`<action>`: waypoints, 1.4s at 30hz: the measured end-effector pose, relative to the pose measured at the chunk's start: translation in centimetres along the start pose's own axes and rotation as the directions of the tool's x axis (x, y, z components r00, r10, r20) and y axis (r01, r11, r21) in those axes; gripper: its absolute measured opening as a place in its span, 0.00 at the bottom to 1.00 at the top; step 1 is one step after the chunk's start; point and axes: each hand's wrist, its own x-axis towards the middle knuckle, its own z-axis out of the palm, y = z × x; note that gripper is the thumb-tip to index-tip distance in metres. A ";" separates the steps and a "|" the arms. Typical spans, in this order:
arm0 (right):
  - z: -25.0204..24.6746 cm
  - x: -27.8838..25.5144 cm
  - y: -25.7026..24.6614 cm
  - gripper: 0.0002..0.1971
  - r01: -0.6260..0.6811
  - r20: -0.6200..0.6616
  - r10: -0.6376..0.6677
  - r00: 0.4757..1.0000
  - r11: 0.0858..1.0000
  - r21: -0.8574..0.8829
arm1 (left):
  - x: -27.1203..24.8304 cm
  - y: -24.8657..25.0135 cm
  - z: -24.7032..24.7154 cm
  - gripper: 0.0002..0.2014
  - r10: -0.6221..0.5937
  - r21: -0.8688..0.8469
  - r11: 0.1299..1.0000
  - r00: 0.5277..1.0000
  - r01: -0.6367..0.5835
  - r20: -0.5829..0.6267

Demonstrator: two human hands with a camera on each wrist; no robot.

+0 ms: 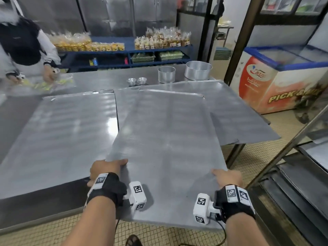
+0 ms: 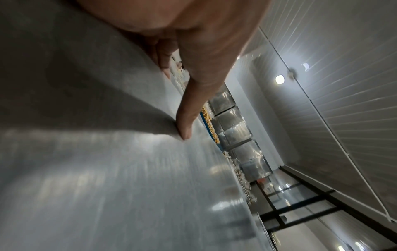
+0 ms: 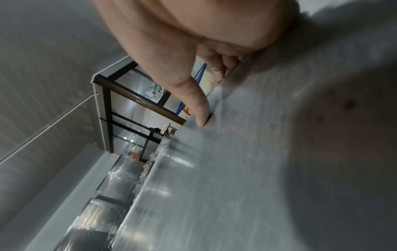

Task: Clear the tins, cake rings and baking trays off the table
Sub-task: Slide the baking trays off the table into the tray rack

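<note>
On each hand the thumb lies on top and the fingers (image 2: 165,57) curl under, so the left hand (image 1: 104,168) and right hand (image 1: 228,178) grip the near corners of the baking tray (image 1: 166,132), lower centre, jutting off the desk (image 1: 99,80). The wide, thin, dull-grey sheet probably flexes and slides, so edge holds set wide apart suit it.

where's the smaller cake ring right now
In the head view the smaller cake ring stands at the table's far right, between two small foil tins and the larger cake ring.
</note>
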 end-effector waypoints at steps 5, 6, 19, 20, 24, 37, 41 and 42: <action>4.9 -1.4 -0.5 0.17 0.033 0.103 -0.025 0.994 0.997 -0.074 | 2.2 -2.8 -4.8 0.42 -0.133 -0.005 0.991 0.990 0.133 -0.052; 5.9 -1.8 -0.6 0.18 0.038 0.120 -0.027 0.992 0.995 -0.090 | 2.8 -3.3 -5.7 0.43 -0.148 0.001 0.989 0.987 0.149 -0.059; 20.0 -8.1 -3.1 0.13 0.116 0.267 -0.046 0.963 0.961 -0.251 | 15.1 -10.6 -15.7 0.42 -0.348 -0.006 0.937 0.931 0.349 -0.112; 21.1 -8.7 -3.3 0.14 0.133 0.279 -0.058 0.959 0.956 -0.261 | 16.3 -11.1 -16.3 0.42 -0.352 -0.015 0.936 0.929 0.352 -0.112; 25.1 -10.6 -4.3 0.20 0.156 0.299 -0.060 0.952 0.939 -0.306 | 17.4 -10.1 -19.3 0.39 -0.356 0.010 0.932 0.922 0.362 -0.149; 36.2 -14.7 -7.1 0.11 0.209 0.334 -0.067 0.940 0.886 -0.413 | 22.4 -6.2 -26.1 0.27 -0.275 -0.026 0.961 0.933 0.277 -0.233; 38.6 -15.1 -7.9 0.12 0.185 0.326 -0.057 0.944 0.907 -0.378 | 25.7 -6.2 -26.7 0.27 -0.257 -0.056 0.966 0.951 0.251 -0.173; 39.2 -15.1 -8.0 0.13 0.183 0.330 -0.057 0.942 0.912 -0.367 | 26.5 -6.4 -26.7 0.28 -0.253 -0.057 0.967 0.954 0.247 -0.161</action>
